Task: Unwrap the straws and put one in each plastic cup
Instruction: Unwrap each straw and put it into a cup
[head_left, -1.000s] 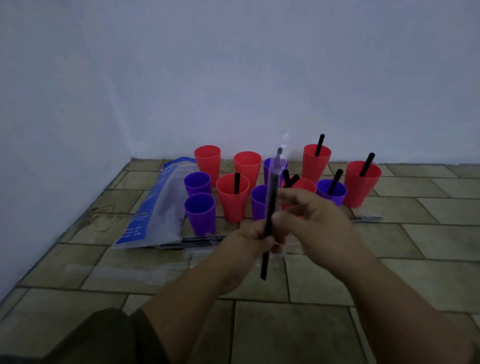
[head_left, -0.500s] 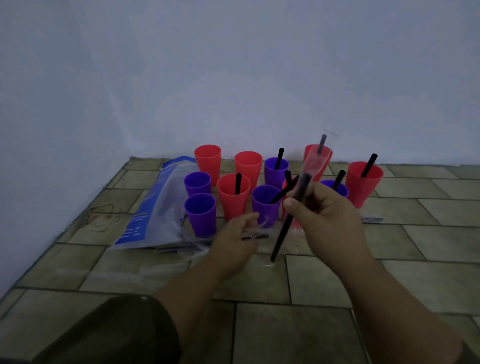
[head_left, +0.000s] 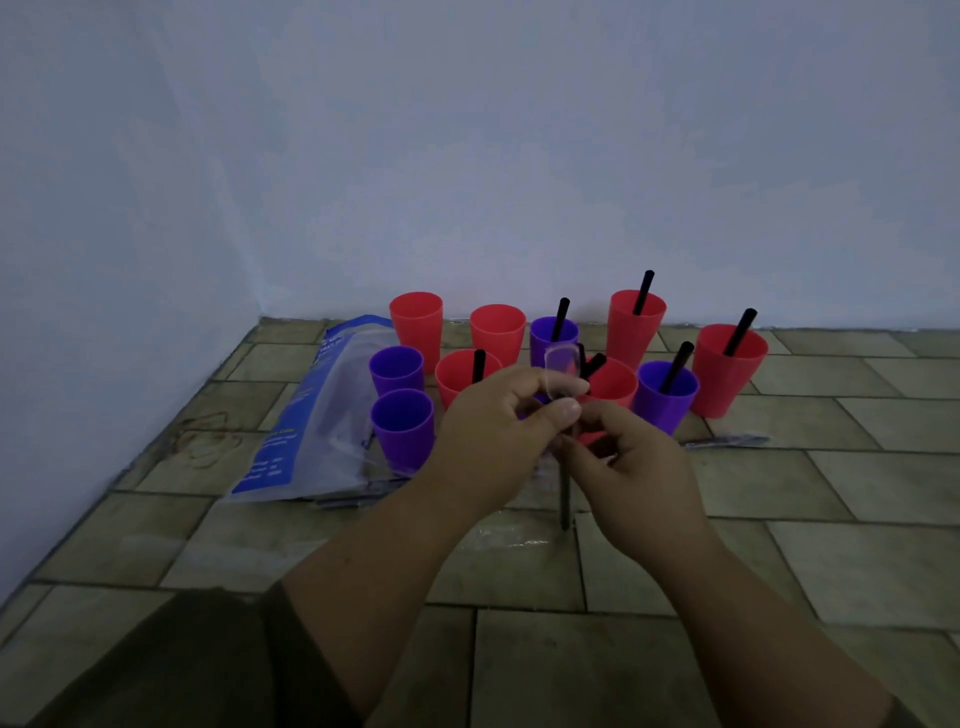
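Observation:
Red and purple plastic cups stand in a cluster on the tiled floor by the wall. Several hold black straws, such as the far red cup (head_left: 636, 322) and the right red cup (head_left: 730, 371). Two purple cups (head_left: 402, 428) at the left and two red cups (head_left: 417, 322) at the back hold none. My right hand (head_left: 631, 473) grips a black straw (head_left: 566, 499) that points down. My left hand (head_left: 493, 436) pinches the clear wrapper (head_left: 562, 364) at the straw's top. Both hands meet in front of the cups and hide a purple cup behind them.
A blue and clear straw bag (head_left: 311, 415) lies on the floor left of the cups. Loose clear wrappers (head_left: 498, 540) lie on the tiles below my hands, and another wrapper (head_left: 724, 441) lies at the right. White walls close the corner at left and back.
My left hand came back up from the floor and took the wrapper's top. The straw swung from a tilt to nearly upright, and my right hand moved down and left.

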